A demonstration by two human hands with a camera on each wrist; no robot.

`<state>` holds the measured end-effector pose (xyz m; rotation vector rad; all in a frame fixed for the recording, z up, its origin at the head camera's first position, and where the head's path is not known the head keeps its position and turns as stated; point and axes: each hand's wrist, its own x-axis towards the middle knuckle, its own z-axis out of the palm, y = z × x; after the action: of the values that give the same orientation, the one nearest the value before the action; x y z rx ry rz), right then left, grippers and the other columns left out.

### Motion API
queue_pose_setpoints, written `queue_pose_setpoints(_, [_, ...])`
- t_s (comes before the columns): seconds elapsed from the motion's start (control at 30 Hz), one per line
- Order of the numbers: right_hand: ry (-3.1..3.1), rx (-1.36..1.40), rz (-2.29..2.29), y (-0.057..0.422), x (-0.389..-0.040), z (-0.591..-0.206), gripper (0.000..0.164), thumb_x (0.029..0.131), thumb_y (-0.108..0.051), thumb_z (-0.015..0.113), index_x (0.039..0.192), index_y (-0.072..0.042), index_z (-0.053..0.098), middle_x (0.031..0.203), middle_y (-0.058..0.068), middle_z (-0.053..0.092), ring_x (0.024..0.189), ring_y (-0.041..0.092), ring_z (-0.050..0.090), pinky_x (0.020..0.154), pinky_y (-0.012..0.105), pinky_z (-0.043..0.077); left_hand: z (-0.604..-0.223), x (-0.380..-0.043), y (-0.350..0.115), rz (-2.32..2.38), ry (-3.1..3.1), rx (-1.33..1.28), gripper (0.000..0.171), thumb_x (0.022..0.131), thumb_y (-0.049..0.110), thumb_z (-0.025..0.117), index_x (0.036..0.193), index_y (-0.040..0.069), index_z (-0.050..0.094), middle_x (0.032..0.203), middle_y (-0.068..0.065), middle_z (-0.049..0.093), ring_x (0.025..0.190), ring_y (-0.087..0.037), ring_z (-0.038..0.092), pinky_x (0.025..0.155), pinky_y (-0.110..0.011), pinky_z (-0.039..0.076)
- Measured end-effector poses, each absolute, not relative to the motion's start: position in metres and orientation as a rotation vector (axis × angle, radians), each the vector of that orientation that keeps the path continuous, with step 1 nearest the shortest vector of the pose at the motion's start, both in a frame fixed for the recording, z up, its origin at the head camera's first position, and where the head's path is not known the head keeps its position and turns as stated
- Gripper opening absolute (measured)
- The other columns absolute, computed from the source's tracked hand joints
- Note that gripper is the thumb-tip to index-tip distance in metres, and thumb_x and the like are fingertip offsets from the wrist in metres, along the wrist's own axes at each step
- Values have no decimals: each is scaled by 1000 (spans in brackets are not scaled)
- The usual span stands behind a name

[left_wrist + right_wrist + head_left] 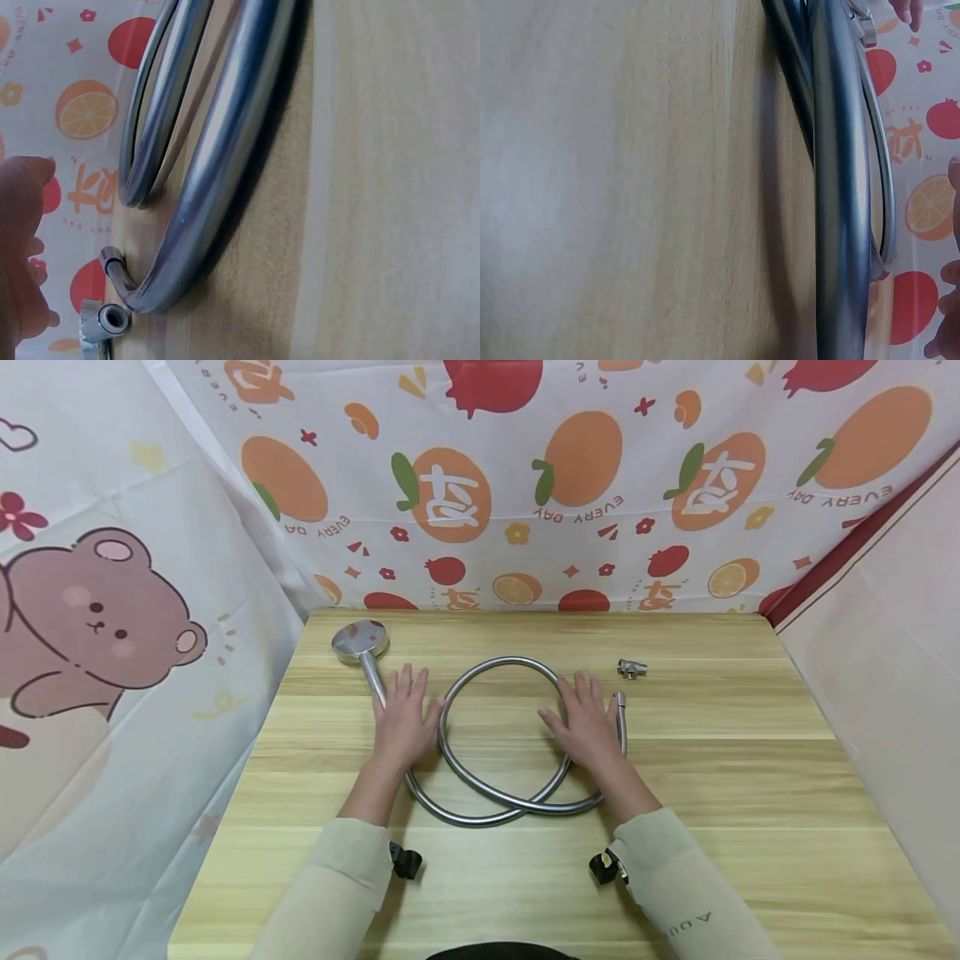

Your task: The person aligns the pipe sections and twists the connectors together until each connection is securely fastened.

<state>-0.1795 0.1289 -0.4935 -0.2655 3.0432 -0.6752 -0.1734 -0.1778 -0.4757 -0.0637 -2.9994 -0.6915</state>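
Pale green cloth sleeves cover my forearms, both running off the bottom edge, where a dark rounded shape is cut off too hard to make out. A small black device sits at each cuff. Beyond them, a silvery flexible metal hose lies looped on the pale wood-grain table, crossing itself in front of my hands.

My left hand is released, fingers extended and thumb out to the side, over the handle of a shiny chrome round shower head; it hides the handle's lower part and the join with the hose. My right hand is likewise loose and spread, gripping nothing, above the loop's right side, covering a stretch of hose. I cannot tell whether either hand touches the metal beneath. In the wrist views, my fingers are cropped at the edge.

Farther out, the hose's end connector shows just beside my right hand, and past it lies a small chrome T-shaped fitting. A white fruit-printed cloth hangs behind.
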Motion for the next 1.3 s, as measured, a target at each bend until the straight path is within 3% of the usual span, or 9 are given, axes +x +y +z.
queue_pose_setpoints(0.23, [3029, -291, -775, 120, -178, -494, 76, 97, -63, 42, 156, -19, 27, 164, 15, 16, 151, 40, 6, 113, 74, 6, -474, -175, -192, -770, -2913, 62, 65, 99, 35, 55, 153, 10, 31, 161, -22, 17, 148, -44, 14, 115, -68, 17])
queue_pose_setpoints(0.4, [3053, -335, -811, 112, -176, -496, 73, 97, -62, 43, 155, -19, 31, 163, 14, 21, 151, 39, 11, 114, 72, 11, -475, -175, -205, -854, -2852, 217, 65, 97, 32, 58, 153, 10, 32, 159, -22, 23, 143, -46, 25, 108, -70, 29])
queue_pose_setpoints(0.63, [3056, -391, -835, 99, -175, -497, 71, 97, -59, 46, 154, -19, 32, 161, 16, 25, 150, 39, 15, 114, 71, 14, -482, -178, -217, -1020, -2802, 392, 65, 95, 31, 59, 152, 12, 35, 152, -20, 36, 130, -44, 40, 98, -60, 43])
queue_pose_setpoints(0.9, [3031, -490, -809, 77, -174, -496, 66, 97, -55, 49, 150, -16, 39, 159, 14, 31, 148, 37, 22, 115, 68, 17, -493, -184, -228, -1153, -2782, 470, 68, 95, 32, 60, 154, 12, 31, 145, -24, 42, 126, -43, 45, 100, -58, 44])
queue_pose_setpoints(1.13, [2984, -557, -764, 59, -173, -495, 67, 98, -54, 49, 152, -18, 36, 159, 15, 29, 148, 38, 22, 116, 67, 17, -493, -191, -232, -1200, -2779, 513, 67, 93, 30, 63, 150, 10, 36, 117, -18, 51, 96, -32, 52, 77, -44, 48])
queue_pose_setpoints(1.3, [2961, -601, -735, 48, -170, -497, 65, 98, -53, 50, 153, -21, 35, 159, 14, 31, 148, 37, 22, 116, 67, 18, -495, -197, -235, -1225, -2771, 544, 66, 92, 28, 66, 148, 10, 38, 116, -18, 51, 96, -31, 51, 75, -40, 46])
